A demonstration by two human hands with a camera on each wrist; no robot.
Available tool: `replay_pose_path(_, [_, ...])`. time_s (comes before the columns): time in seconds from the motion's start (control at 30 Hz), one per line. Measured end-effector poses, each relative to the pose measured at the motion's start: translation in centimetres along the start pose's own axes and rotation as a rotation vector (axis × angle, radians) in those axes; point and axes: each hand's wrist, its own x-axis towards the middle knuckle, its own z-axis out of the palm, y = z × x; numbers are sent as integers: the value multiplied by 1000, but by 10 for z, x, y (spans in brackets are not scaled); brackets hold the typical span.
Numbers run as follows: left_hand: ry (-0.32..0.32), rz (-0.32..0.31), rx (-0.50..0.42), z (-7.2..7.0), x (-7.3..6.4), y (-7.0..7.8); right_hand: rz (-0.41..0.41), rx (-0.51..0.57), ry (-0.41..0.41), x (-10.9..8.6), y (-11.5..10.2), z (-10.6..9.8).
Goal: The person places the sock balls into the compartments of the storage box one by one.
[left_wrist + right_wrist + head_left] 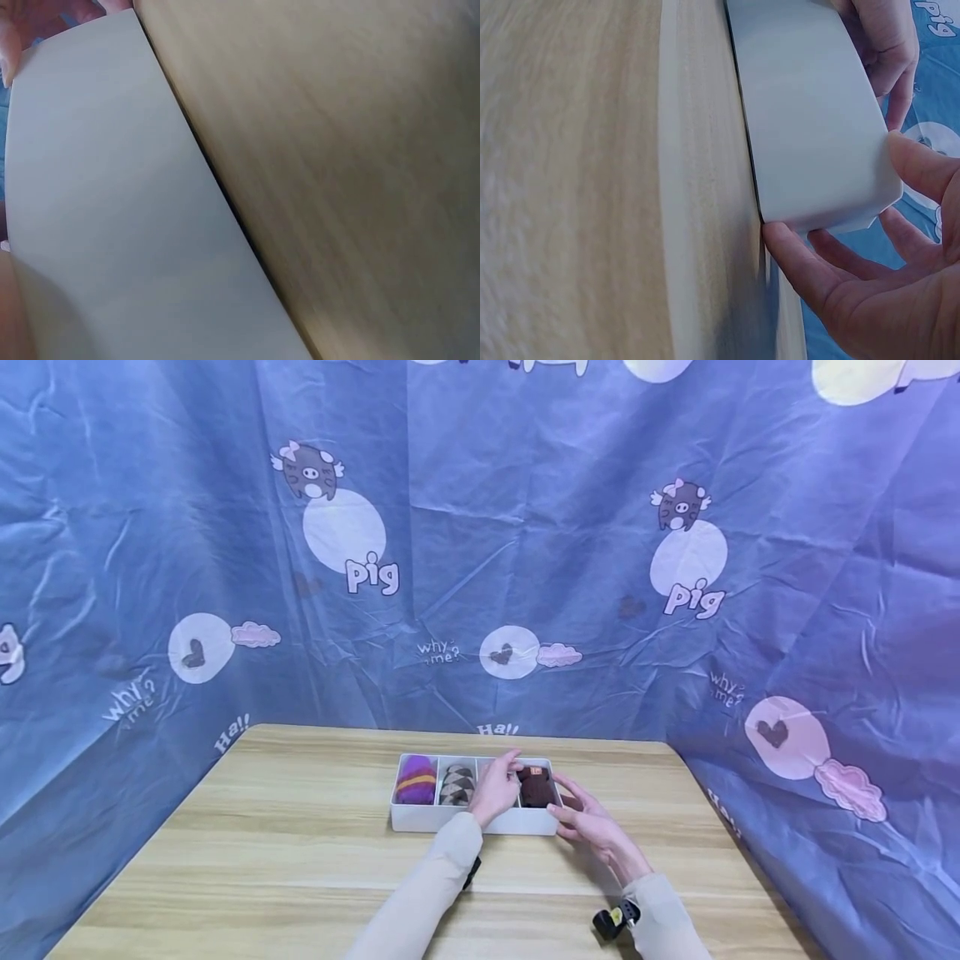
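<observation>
A white divided storage box (pixel 450 818) sits on the table, with rolled socks in its compartments. A purple sock roll with a yellow stripe (pixel 416 781) fills the left end, and a grey checked one (pixel 457 785) lies beside it. In the right-end compartment is a dark brown roll (pixel 537 788) with an orange label. My left hand (pixel 497 787) reaches over the third compartment, hiding its contents, fingertips near the divider by the brown roll. My right hand (pixel 592 822) holds the box's right end; the right wrist view shows its thumb (pixel 922 165) at the rim and fingers against the end wall.
The wooden table (pixel 262 860) extends around the box on all sides. Behind it and at both sides hangs a blue cloth (pixel 465 568) printed with pigs. Black wrist cameras sit at both cuffs, the right one (pixel 611 922) showing plainly.
</observation>
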Motion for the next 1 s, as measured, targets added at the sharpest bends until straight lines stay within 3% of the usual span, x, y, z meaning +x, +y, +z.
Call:
replay_pose_path(0.23, [-21, -22, -15, -1, 0, 2, -4, -4, -3, -2, 0, -1])
replay_pose_path(0.47, [-5, -19, -110, -7, 3, 0, -3, -7, -3, 3, -3, 0])
replay_pose_path(0.73, [24, 47, -248, -16, 1, -9, -9, -55, 34, 1, -6, 3])
replay_pose_path(0.9, [27, 56, -247, -27, -8, -14, -63, -159, 111, -4, -4, 9])
replay_pose_path(1.0, [22, 45, -182, -38, -14, -16, -141, -315, 175, -6, -8, 15])
